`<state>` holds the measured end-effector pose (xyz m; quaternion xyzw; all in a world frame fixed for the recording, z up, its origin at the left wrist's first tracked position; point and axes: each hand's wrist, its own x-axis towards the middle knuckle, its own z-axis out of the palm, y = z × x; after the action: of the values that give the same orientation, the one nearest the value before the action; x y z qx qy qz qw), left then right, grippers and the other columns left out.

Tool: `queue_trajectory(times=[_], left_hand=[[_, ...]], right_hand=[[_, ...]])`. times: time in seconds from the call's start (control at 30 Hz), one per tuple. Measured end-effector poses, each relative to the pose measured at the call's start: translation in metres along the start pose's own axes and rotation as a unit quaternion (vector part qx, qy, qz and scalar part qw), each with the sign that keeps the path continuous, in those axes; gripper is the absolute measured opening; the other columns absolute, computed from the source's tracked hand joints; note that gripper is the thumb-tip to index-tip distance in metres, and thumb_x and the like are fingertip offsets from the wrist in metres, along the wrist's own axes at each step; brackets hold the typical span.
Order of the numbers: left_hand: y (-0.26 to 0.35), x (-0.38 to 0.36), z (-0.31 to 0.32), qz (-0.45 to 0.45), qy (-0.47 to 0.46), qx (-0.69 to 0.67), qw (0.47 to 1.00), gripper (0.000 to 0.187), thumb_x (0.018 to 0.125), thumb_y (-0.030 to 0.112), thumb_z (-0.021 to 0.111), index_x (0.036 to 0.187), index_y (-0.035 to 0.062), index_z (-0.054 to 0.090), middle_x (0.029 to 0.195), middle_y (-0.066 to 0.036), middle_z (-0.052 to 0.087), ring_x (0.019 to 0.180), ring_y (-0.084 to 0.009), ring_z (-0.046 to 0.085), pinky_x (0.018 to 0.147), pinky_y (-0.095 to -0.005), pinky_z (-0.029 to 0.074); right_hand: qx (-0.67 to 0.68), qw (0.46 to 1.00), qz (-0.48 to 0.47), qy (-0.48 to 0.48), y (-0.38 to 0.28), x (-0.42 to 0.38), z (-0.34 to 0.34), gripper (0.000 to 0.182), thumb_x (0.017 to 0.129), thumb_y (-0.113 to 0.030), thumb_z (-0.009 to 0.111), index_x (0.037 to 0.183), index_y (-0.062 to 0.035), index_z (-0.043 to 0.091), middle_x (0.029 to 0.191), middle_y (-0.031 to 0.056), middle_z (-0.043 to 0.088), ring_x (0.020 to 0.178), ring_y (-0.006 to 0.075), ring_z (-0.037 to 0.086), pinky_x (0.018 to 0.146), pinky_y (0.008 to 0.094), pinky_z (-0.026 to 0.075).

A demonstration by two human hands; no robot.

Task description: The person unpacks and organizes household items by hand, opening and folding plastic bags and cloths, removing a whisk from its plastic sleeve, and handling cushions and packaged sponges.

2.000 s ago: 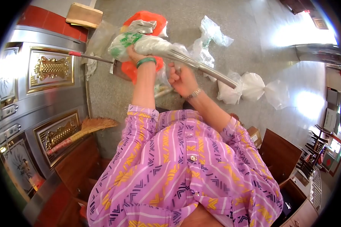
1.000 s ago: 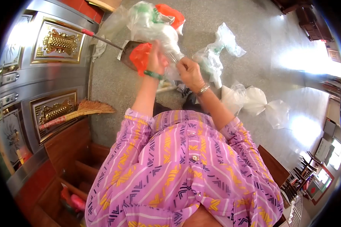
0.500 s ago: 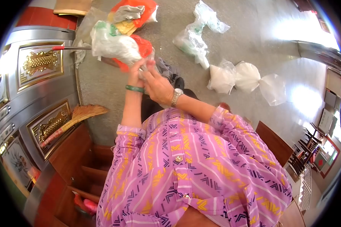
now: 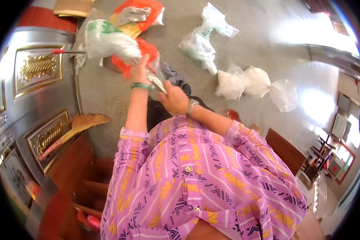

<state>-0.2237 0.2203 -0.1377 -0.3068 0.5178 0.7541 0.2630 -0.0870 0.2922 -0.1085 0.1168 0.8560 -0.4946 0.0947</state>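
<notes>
A clear plastic bag with green print (image 4: 108, 38) stretches from the upper left down to my hands. My left hand (image 4: 140, 72), with a green bangle on the wrist, is closed round its narrowed part. Below that hand, a shiny, silvery twisted length (image 4: 157, 82) runs to my right hand; it looks like the bag's gathered end. My right hand (image 4: 175, 99), with a watch on the wrist, is closed at the lower tip of that length. Its fingertips are partly hidden and a little blurred.
Orange-red bags (image 4: 148, 50) and grey and yellow cloth or wrapping lie ahead. Bunched clear bags (image 4: 206, 38) and a tied string of whitish bags (image 4: 257, 82) lie on the floor to the right. A straw broom (image 4: 84, 123) and an open wooden cabinet (image 4: 78, 164) are at left.
My right hand has moved down and right, away from my left hand, exposing the silvery twisted length between them. The bag's far end has shifted slightly left.
</notes>
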Motion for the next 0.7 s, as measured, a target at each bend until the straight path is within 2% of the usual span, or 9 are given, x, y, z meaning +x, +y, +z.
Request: queue_trajectory(times=[0.07, 0.2, 0.3, 0.33, 0.37, 0.4, 0.47, 0.5, 0.7], left_hand=[[-0.006, 0.001, 0.002, 0.039, 0.042, -0.001, 0.998, 0.022, 0.069, 0.018, 0.069, 0.074, 0.0052, 0.052, 0.052, -0.003, 0.048, 0.036, -0.0161, 0.046, 0.034, -0.0283, 0.04], [-0.01, 0.006, 0.0, 0.028, 0.095, 0.021, 0.995, 0.023, 0.07, 0.022, 0.068, 0.068, 0.0087, 0.05, 0.05, -0.002, 0.047, 0.038, -0.0156, 0.046, 0.035, -0.0294, 0.038], [-0.007, 0.009, -0.015, 0.009, 0.091, -0.022, 0.996, 0.023, 0.074, 0.022, 0.064, 0.065, 0.011, 0.045, 0.05, 0.0, 0.044, 0.039, -0.0135, 0.043, 0.037, -0.0277, 0.036], [-0.004, 0.008, -0.025, -0.015, -0.003, -0.087, 0.996, 0.024, 0.076, 0.022, 0.061, 0.064, 0.0122, 0.043, 0.05, 0.001, 0.042, 0.04, -0.0122, 0.041, 0.04, -0.0266, 0.035], [-0.001, 0.007, -0.034, -0.037, -0.099, -0.149, 0.983, 0.025, 0.078, 0.022, 0.059, 0.063, 0.0133, 0.04, 0.05, 0.002, 0.04, 0.041, -0.0109, 0.039, 0.042, -0.0255, 0.034], [0.003, 0.005, -0.041, -0.03, -0.096, -0.153, 0.983, 0.025, 0.078, 0.022, 0.059, 0.063, 0.0133, 0.04, 0.05, 0.002, 0.04, 0.041, -0.0109, 0.039, 0.042, -0.0255, 0.034], [0.012, -0.002, -0.052, -0.038, -0.257, -0.248, 0.933, 0.025, 0.08, 0.022, 0.055, 0.063, 0.0144, 0.038, 0.051, 0.003, 0.036, 0.044, -0.0096, 0.036, 0.046, -0.0247, 0.032], [0.016, -0.009, -0.053, -0.033, -0.283, -0.271, 0.92, 0.024, 0.079, 0.021, 0.057, 0.064, 0.0145, 0.039, 0.052, 0.004, 0.036, 0.044, -0.0092, 0.037, 0.047, -0.0251, 0.033], [0.017, -0.004, -0.067, 0.009, -0.088, -0.166, 0.982, 0.023, 0.076, 0.023, 0.063, 0.069, 0.0146, 0.043, 0.052, 0.004, 0.04, 0.044, -0.0109, 0.04, 0.044, -0.0266, 0.036]], right_hand=[[-0.05, 0.995, 0.084, -0.005, -0.014, 0.003, -0.005, 0.026, 0.079, -0.019, 0.053, 0.088, -0.0016, 0.035, 0.066, 0.0257, 0.055, 0.064, 0.044, 0.054, 0.056, 0.0499, 0.042], [-0.126, 0.989, 0.081, -0.019, -0.014, 0.011, 0.0, 0.027, 0.079, -0.019, 0.052, 0.091, -0.002, 0.035, 0.067, 0.0235, 0.057, 0.064, 0.0419, 0.055, 0.057, 0.0498, 0.042], [-0.082, 0.994, 0.034, -0.061, -0.013, 0.017, -0.003, 0.029, 0.079, -0.021, 0.053, 0.092, 0.0004, 0.038, 0.068, 0.0235, 0.057, 0.062, 0.0392, 0.056, 0.058, 0.0467, 0.044], [-0.039, 0.995, 0.007, -0.091, -0.013, 0.02, -0.005, 0.03, 0.08, -0.022, 0.054, 0.092, 0.0024, 0.039, 0.068, 0.0223, 0.058, 0.061, 0.0359, 0.059, 0.057, 0.0444, 0.046], [0.115, 0.959, 0.13, -0.225, -0.032, 0.025, -0.024, 0.032, 0.081, -0.025, 0.055, 0.091, 0.0015, 0.041, 0.065, 0.0162, 0.057, 0.056, 0.0257, 0.059, 0.049, 0.0371, 0.047], [0.112, 0.958, 0.124, -0.231, -0.033, 0.025, -0.025, 0.032, 0.081, -0.025, 0.055, 0.091, 0.0015, 0.041, 0.065, 0.0162, 0.057, 0.056, 0.0257, 0.059, 0.049, 0.0371, 0.047], [0.475, 0.774, 0.235, -0.346, -0.038, 0.021, -0.025, 0.029, 0.082, -0.027, 0.055, 0.087, -0.0011, 0.042, 0.061, 0.0091, 0.055, 0.05, 0.0158, 0.055, 0.042, 0.0287, 0.044], [0.485, 0.751, 0.234, -0.383, -0.035, 0.02, -0.019, 0.026, 0.082, -0.025, 0.054, 0.088, -0.0021, 0.043, 0.059, 0.0067, 0.052, 0.045, 0.014, 0.052, 0.041, 0.026, 0.043], [0.136, 0.959, 0.101, -0.227, -0.031, 0.024, 0.019, 0.027, 0.08, -0.023, 0.054, 0.086, 0.0007, 0.044, 0.057, 0.01, 0.052, 0.043, 0.0188, 0.052, 0.04, 0.0301, 0.042]])
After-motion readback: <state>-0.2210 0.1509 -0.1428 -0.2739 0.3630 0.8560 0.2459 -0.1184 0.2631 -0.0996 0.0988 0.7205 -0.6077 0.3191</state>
